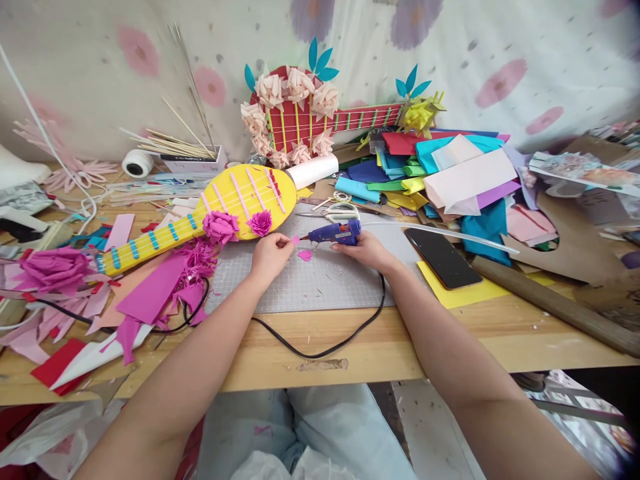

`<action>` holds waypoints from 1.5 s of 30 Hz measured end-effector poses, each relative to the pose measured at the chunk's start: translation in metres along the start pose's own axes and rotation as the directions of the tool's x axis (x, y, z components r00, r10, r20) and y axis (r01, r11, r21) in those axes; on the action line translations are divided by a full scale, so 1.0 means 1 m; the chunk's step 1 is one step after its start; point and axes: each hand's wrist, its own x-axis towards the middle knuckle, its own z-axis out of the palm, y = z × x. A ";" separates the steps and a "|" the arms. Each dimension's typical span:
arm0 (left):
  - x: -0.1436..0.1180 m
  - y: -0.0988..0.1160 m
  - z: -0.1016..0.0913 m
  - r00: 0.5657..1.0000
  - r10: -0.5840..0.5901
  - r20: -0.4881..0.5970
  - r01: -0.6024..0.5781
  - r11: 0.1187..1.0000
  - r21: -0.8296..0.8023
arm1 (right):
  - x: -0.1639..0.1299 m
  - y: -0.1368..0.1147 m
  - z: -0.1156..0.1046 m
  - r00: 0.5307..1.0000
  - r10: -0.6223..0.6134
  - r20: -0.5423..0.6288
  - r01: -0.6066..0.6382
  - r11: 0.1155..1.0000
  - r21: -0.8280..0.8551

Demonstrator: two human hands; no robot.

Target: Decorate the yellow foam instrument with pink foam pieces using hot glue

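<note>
Over the grey cutting mat point(280, 293), my left hand point(271, 257) pinches a small magenta paper petal point(295, 241). My right hand point(369, 252) grips a blue hot glue gun point(334, 233), its nozzle pointing left at the petal; a long clear glue stick point(445, 231) sticks out of its back. A loose magenta petal point(305, 255) lies on the mat between the hands. Just beyond my left hand rests a yellow paper lute point(245, 193) with pink strips, blue frets and magenta paper flowers point(221, 227).
Scissors point(341, 213) lie behind the glue gun. A phone point(443, 257) rests on yellow paper at right, beside a wooden stick point(550, 303). Coloured paper point(465, 163) is heaped behind it. A red flowered instrument point(300, 120) stands at the back. A black cord point(320, 355) loops across the front.
</note>
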 end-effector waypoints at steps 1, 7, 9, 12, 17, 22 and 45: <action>0.000 0.000 0.000 1.000 0.002 0.000 -0.002 1.000 0.001 | 0.000 0.001 0.000 1.000 0.005 0.004 -0.005 1.000 -0.003; 0.000 0.000 0.000 1.000 0.003 -0.001 -0.003 1.000 -0.004 | 0.001 0.003 0.001 1.000 -0.002 0.005 0.002 1.000 -0.026; 0.000 0.000 0.001 1.000 0.003 0.002 -0.003 1.000 -0.005 | 0.001 0.003 0.001 1.000 -0.006 0.003 0.006 1.000 -0.030; 0.000 -0.001 0.001 1.000 0.012 0.011 -0.012 1.000 -0.011 | 0.001 0.003 0.001 1.000 0.000 -0.010 0.000 0.999 -0.036; 0.000 -0.002 0.001 1.000 0.028 0.009 -0.028 1.000 -0.005 | 0.001 0.002 0.002 1.000 -0.001 -0.025 0.000 0.999 -0.042; 0.000 -0.004 0.001 0.998 0.053 0.026 -0.053 0.999 0.006 | 0.002 0.002 0.003 1.000 0.010 -0.026 -0.010 1.000 -0.018; -0.013 0.010 -0.003 0.945 0.320 0.065 -0.321 0.947 0.007 | 0.006 0.008 -0.001 0.976 -0.030 -0.216 -0.052 0.930 -0.363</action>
